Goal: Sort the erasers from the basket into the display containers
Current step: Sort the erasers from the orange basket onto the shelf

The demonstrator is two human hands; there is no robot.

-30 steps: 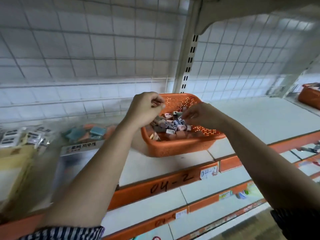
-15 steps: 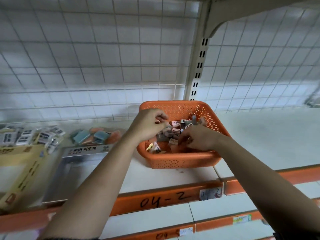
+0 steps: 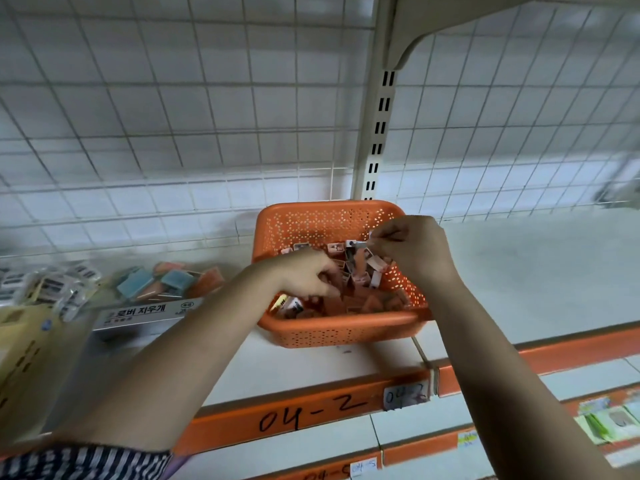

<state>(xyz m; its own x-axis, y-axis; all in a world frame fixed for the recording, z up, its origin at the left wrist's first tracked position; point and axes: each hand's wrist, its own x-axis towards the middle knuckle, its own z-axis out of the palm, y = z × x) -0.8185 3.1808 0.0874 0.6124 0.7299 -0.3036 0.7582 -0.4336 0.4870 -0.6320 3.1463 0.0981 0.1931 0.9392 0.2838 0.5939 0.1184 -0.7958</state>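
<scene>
Right hand (image 3: 412, 251) pinches one eraser (image 3: 356, 243) over the basket (image 3: 346, 329), my left hand (image 3: 308, 275) curls into its pile (image 3: 362, 271) (hold unclear); display containers (image 3: 145, 315) lie basket-left, nearer left.

Shelf (image 3: 519, 271): white board, orange front edge handwritten "04-2".
Middle: orange perforated basket (image 3: 346, 329) holding erasers (image 3: 375, 263), set toward the back.
Left: labelled display box (image 3: 145, 315), apart from the basket, just beside a blurred yellow carton (image 3: 17, 344).
</scene>
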